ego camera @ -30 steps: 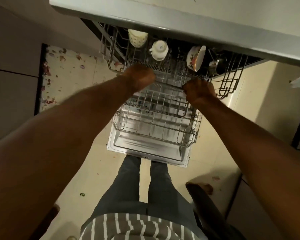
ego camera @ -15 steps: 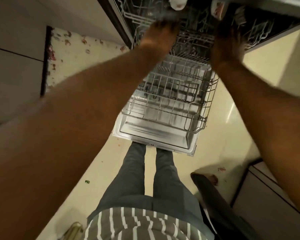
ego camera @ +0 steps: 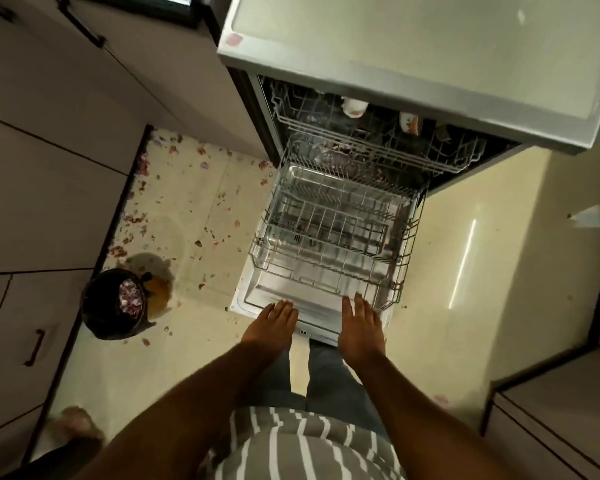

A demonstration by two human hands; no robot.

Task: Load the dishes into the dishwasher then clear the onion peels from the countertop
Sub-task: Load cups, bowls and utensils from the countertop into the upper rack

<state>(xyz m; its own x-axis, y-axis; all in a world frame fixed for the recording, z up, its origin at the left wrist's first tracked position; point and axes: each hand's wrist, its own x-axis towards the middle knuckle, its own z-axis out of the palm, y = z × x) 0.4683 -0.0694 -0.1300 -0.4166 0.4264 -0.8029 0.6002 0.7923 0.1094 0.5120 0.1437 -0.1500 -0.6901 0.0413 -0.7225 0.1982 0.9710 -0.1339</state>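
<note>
Silver wire makes up two racks in the open dishwasher (ego camera: 257, 109). One lower rack (ego camera: 329, 237) is pulled out over the open door (ego camera: 274, 299), and it looks bare, with only thin wire pins standing up in rows. One upper rack (ego camera: 378, 140) sits partly inside, under the grey countertop (ego camera: 413, 53). In the upper rack I can count two white cups: one plain cup (ego camera: 354, 107) and one flowered cup (ego camera: 409, 123) to its right. Darker dishes sit near them, but they are too dim to count.

Two hands reach down in front of the door. One left hand (ego camera: 274, 322) is flat, with straight fingers (ego camera: 284, 306) close together, just over the near edge of the door. One right hand (ego camera: 361, 327) is flat too, its fingers a little spread, near the front of the lower rack. Neither hand holds anything. I cannot tell if they touch the door.

Many small pink and purple onion peels (ego camera: 174, 202) lie all over the pale floor (ego camera: 465, 271) to the left of the dishwasher. One black bin (ego camera: 113, 303) stands near the left cupboards (ego camera: 49, 168), with more peels (ego camera: 130, 301) piled inside. One brown wet patch (ego camera: 160, 296) is on the floor just beside the bin. Two legs in grey trousers (ego camera: 326, 375) stand behind the door, under a striped shirt (ego camera: 305, 445).
</note>
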